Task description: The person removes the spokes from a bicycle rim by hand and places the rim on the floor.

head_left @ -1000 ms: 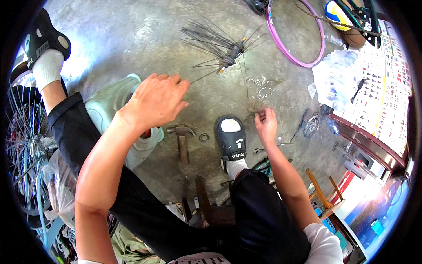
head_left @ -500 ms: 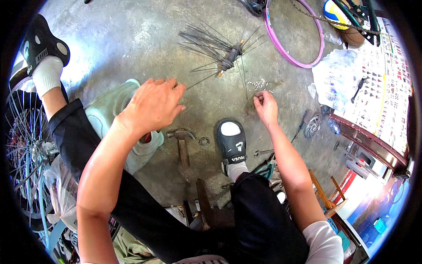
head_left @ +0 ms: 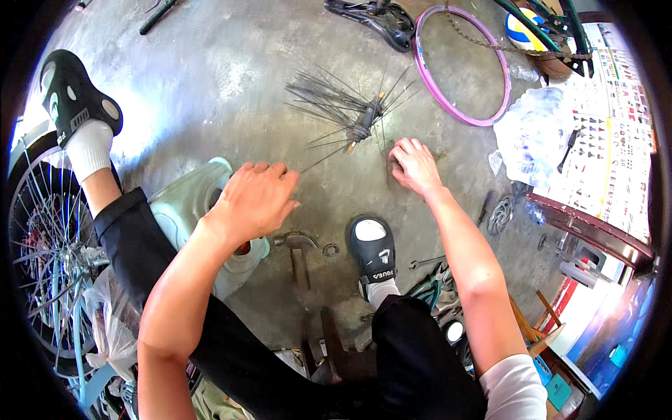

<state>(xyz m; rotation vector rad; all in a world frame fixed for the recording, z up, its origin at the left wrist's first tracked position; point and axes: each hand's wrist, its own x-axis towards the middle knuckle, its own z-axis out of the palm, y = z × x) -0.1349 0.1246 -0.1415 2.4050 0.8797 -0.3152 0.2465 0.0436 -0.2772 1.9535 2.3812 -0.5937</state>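
Fingers [head_left: 276, 175] of my left hand [head_left: 253, 201]: loosely curled, holding nothing, tips just short of one loose spoke's [head_left: 323, 158] near end. Right hand [head_left: 414, 166]: fingers bent down on the concrete floor [head_left: 210, 91], grasp not discernible. Hub with fanned spokes [head_left: 360, 129]: on floor, just beyond both hands, between them.
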